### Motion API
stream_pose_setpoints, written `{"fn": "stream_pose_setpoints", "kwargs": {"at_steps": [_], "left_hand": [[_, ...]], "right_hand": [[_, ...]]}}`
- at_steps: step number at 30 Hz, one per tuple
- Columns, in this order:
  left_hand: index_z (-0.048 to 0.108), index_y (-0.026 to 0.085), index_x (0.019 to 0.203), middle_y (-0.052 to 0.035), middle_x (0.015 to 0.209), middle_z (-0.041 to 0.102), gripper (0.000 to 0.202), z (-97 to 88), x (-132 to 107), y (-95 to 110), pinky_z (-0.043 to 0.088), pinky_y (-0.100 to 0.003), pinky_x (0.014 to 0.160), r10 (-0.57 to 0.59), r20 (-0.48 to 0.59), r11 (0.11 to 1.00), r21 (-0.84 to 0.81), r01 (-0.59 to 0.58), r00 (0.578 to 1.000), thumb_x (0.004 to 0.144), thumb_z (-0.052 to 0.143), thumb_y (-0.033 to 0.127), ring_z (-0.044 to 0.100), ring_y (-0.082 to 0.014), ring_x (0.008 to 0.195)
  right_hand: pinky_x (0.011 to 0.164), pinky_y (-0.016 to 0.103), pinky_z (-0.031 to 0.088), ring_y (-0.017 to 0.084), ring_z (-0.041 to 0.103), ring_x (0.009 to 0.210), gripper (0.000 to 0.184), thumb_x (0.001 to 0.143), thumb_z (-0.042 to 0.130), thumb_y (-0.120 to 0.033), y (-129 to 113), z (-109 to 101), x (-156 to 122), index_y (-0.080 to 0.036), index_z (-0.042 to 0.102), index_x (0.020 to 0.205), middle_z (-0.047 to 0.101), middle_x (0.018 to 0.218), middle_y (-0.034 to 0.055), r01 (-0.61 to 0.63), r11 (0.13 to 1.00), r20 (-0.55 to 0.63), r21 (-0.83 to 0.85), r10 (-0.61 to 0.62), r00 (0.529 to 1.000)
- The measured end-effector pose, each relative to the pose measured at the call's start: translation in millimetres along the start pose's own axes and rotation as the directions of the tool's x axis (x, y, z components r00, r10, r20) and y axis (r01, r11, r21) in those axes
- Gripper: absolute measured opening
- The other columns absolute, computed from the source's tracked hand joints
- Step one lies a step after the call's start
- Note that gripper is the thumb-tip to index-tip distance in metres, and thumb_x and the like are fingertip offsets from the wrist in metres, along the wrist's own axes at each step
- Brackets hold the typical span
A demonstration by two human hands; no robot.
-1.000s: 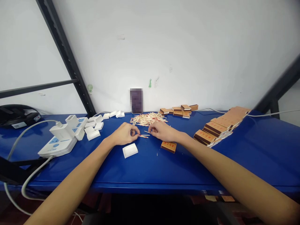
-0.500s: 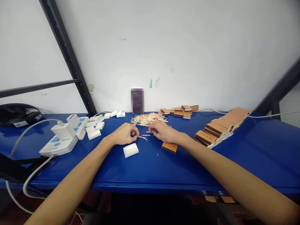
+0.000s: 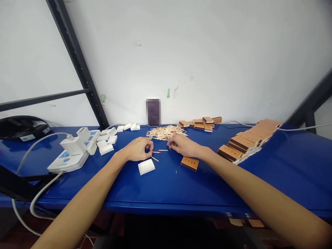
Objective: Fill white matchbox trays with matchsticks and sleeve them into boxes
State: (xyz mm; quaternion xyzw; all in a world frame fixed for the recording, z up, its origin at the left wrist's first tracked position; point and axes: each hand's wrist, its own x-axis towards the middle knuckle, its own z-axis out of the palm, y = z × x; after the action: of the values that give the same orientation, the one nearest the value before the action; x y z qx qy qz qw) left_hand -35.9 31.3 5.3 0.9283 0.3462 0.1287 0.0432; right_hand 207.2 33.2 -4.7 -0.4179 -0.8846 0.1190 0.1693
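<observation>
Thin wooden red-tipped match point(image 3: 163, 150), flat on smooth blue desk point(image 3: 160, 186), long way running left to right between left hand point(image 3: 140, 148) and right hand point(image 3: 183, 145), nearer right. Grip narrow on both; cannot tell if pinched tight or holding other pale matches point(image 3: 156, 152).

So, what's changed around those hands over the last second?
The few matches by the left hand have spread apart: one has swung down nearer the white tray, another lies separate between the hands. At the right hand, a red match tip now shows where a pale stick pointed left. Both hands, the matchbox and match pile stayed about where they were.
</observation>
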Motion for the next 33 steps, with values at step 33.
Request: {"fn": "stream_pose_setpoints", "kwargs": {"at_steps": [33], "left_hand": [[0.071,0.024,0.103,-0.0062,0.101,0.053,0.032,13.4,8,1,0.037,-0.043,0.097,-0.071,-0.071,0.993,-0.100,0.064,0.995,0.086,0.044,0.018,0.047,-0.0231,0.101]], "right_hand": [[0.075,0.028,0.041,0.020,0.061,0.086,0.023,0.084,0.055,-0.011,-26,19,4,-0.015,0.074,0.097,0.071,0.093,0.0098,0.125,0.991,-0.032,-0.047,-0.126,0.992]]}}
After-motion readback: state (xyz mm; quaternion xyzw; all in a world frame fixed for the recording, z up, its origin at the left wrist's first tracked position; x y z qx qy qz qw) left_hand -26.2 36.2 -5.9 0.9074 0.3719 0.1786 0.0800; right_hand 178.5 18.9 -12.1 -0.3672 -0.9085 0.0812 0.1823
